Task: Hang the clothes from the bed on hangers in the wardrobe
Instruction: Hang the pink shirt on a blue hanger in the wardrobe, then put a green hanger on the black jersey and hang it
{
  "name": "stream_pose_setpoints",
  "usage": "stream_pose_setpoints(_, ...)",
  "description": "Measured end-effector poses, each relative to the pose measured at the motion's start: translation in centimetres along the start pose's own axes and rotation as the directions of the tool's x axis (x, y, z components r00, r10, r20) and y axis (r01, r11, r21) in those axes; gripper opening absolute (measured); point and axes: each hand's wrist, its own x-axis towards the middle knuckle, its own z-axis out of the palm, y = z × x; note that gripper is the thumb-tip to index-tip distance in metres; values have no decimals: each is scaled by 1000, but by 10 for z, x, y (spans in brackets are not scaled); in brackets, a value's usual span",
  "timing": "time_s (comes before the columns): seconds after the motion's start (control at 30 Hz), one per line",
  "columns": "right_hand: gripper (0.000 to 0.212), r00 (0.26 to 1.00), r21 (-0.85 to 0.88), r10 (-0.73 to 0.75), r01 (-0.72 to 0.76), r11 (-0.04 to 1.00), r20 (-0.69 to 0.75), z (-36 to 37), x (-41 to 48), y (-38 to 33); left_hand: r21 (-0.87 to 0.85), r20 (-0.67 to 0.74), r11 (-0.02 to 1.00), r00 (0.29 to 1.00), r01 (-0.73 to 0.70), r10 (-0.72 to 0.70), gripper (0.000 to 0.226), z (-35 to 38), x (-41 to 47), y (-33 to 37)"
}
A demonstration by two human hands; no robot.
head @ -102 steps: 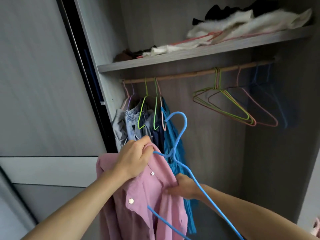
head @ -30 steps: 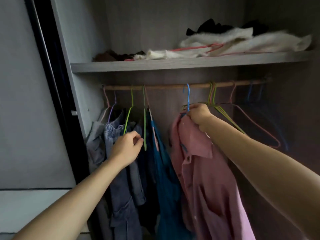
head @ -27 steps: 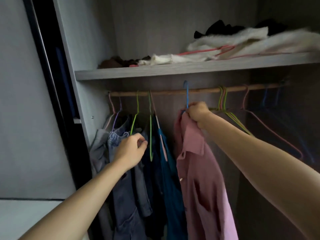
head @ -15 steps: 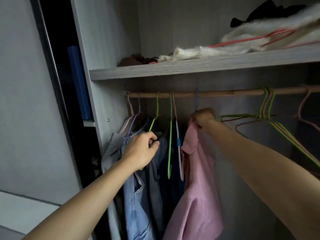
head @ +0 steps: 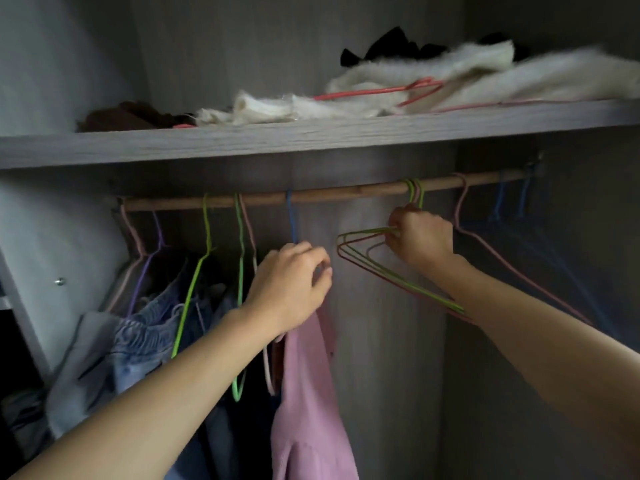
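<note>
Under the grey shelf, the rod carries jeans at the left, then the pink shirt on a blue hanger. The left hand curls at the shirt's top, its grip unclear. Farther right, the right hand clutches empty hangers.

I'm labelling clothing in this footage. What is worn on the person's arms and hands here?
Nothing visible: the left hand and right hand are bare, without gloves, rings or a watch, and both forearms are uncovered down to the frame's edge, with no sleeve in view.
</note>
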Motion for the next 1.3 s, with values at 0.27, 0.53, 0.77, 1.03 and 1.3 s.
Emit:
stream_pose_setpoints(0.27, 26, 1000, -152, 21, -20, 988, 4, 4, -21, 64, 38, 251, 999, 968, -7, -3, 27, 53, 5, 5)
stream_pose_setpoints(0.53, 25, 993, -19, 7, -9, 1000, -117, -12, -15, 52, 43, 227, 998, 973, 42, -51, 27, 51, -3, -8)
stream_pose_setpoints(0.77, 27, 988, 13, 119, -119, 993, -97, -53, -56, 24, 10, 281, 1000, 960, -8, 5, 26, 32, -14, -7)
stream_pose_setpoints(1.03, 23, 921, 43, 388, -387, 921, -39, -90, -217, 40, -172, 409, 979, 896, -112, 174, 21, 53, -61, 41)
stream_pose_setpoints(1.3, 12, 743, -91, 664, -658, 747, 82, -159, -436, 127, -350, 620, 905, 665, -241, 417, 18, 98, -149, 195)
